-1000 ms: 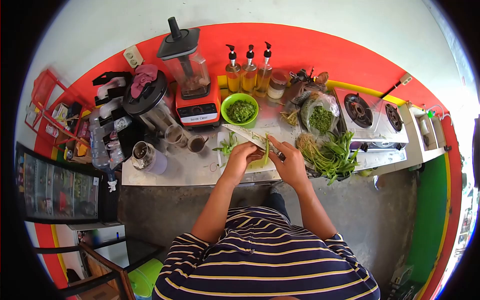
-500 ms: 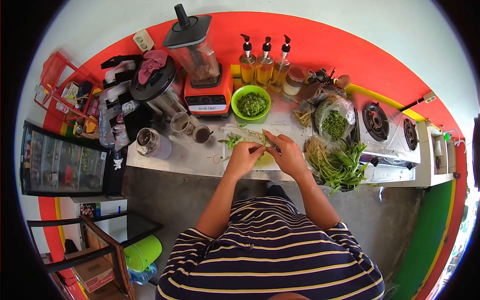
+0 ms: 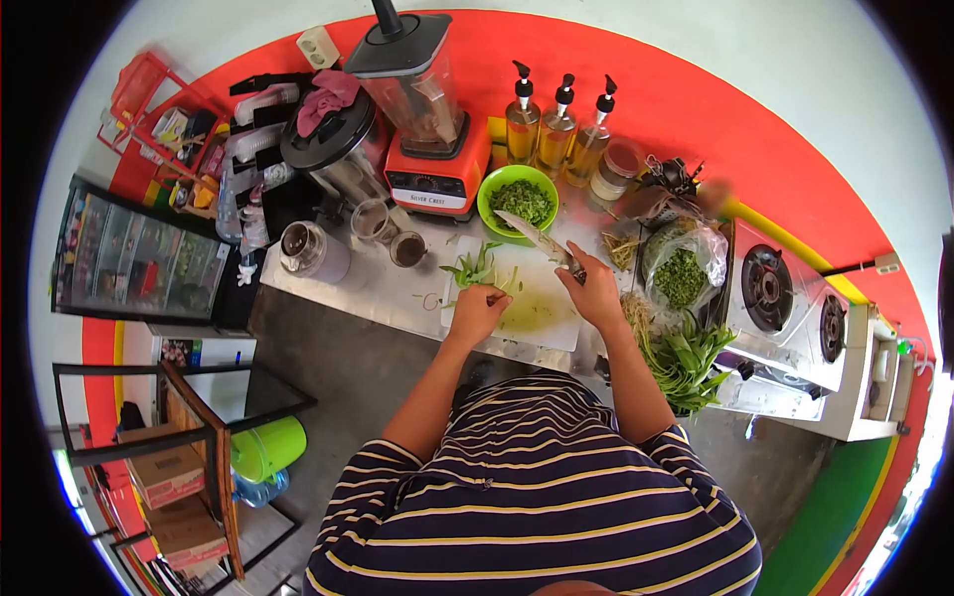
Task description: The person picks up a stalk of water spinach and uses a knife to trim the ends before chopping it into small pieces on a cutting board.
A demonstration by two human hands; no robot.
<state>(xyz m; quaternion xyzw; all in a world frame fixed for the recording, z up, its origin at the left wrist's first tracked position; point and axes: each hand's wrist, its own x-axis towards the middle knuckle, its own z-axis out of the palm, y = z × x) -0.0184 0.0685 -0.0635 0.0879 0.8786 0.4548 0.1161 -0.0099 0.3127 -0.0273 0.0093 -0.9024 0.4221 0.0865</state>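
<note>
Chopping board [image 3: 553,320] nears the bench's [image 3: 390,296] front edge, with room between our left hand [image 3: 479,314], fingers together on what seem green stems [image 3: 510,281], and our right hand [image 3: 596,294], fingers clamped round the knife [image 3: 538,239].

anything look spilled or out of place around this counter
Mildly: the white cutting board has a yellow-green patch, perhaps juice from the greens. Also, a pink cloth lies bunched on a black lid, an odd spot.

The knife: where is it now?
In the head view, the knife is in the right hand, at the far side of the cutting board, its tip by the green bowl.
</note>
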